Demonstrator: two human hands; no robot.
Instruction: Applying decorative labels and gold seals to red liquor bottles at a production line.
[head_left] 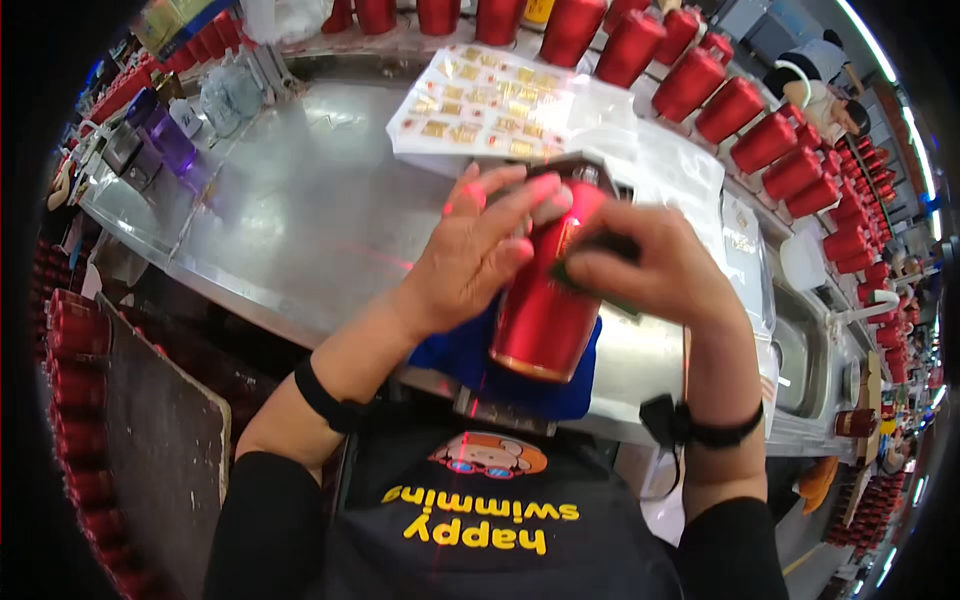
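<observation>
A glossy red metal bottle or canister (540, 320) lies tilted over a blue cloth (450, 355), its gold-rimmed end toward me. Gold marking shows on its upper side, partly covered by my hands. My left hand (465, 245) has its fingers stretched and apart, with the tips against the bottle's upper left side; one fingertip looks pale, perhaps covered. Smeared by motion, my right hand (650, 260) is closed around a dark green piece (612, 245), pressed on or close to the bottle's right side. Its exact kind is hidden. Behind the bottle's far end is a dark angular holder (600, 170).
A sheet of gold and red decals (480, 110) lies on the metal table (290, 180). Red canisters (690, 85) line the far and right edges. A purple bottle (170, 140) stands at left, a sink (800, 375) at right. Another person (825, 105) works at the far right.
</observation>
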